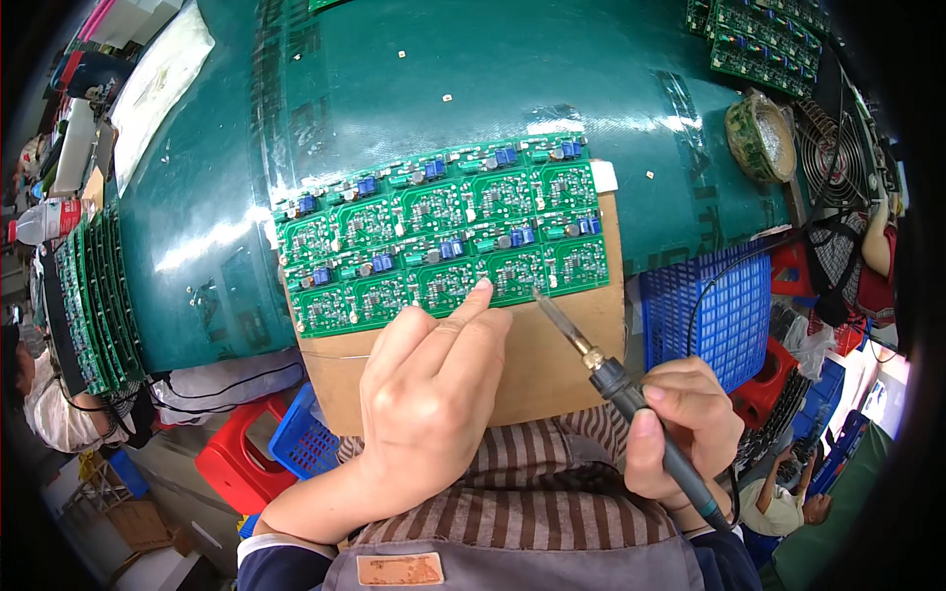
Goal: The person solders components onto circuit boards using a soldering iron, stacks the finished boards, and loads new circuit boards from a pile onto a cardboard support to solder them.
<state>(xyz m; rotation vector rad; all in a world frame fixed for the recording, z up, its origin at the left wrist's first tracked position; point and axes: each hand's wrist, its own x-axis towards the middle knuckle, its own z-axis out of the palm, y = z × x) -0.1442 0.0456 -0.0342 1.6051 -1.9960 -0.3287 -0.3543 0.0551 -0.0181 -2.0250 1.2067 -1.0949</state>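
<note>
A panel of joined green circuit boards (443,236) with blue and silver components lies on brown cardboard (434,384). My left hand (434,394) rests over the panel's near edge, its index fingertip touching the board and its other fingers curled. A thin silvery solder wire (337,357) runs under that hand from the left; the fingers hide where it is gripped. In my right hand (685,424) is a soldering iron (631,399), held like a pen by its dark handle. The iron's tip points to the panel's near edge, just right of my left index finger; contact cannot be made out.
A green mat (374,108) covers the table. Circuit boards stand in a row (94,295) at left; more lie stacked (769,49) far right. Nearby are a tape roll (761,138) and a fan (833,153). A blue basket (709,305) and a red stool (241,458) stand below.
</note>
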